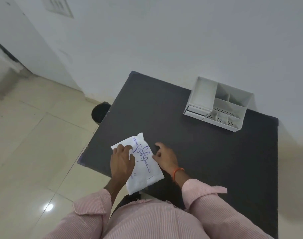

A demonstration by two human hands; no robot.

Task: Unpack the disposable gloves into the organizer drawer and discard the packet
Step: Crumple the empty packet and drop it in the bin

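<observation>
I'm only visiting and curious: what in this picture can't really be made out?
- Glove packet, head view: the left hand covers its upper left corner; whether it is opened cannot be told.
- Organizer: its drawer front is too small to tell if it is pulled out.
- Dark round thing on the floor: half hidden by the table.
- Small print on the packet: too small to read.

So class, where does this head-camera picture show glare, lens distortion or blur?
Head view: glare is a bright spot on the floor tile; wide-angle lens bends the table edges and wall line; packet print stays readable, so focus is fair; lighting soft, shadows faint.
</observation>
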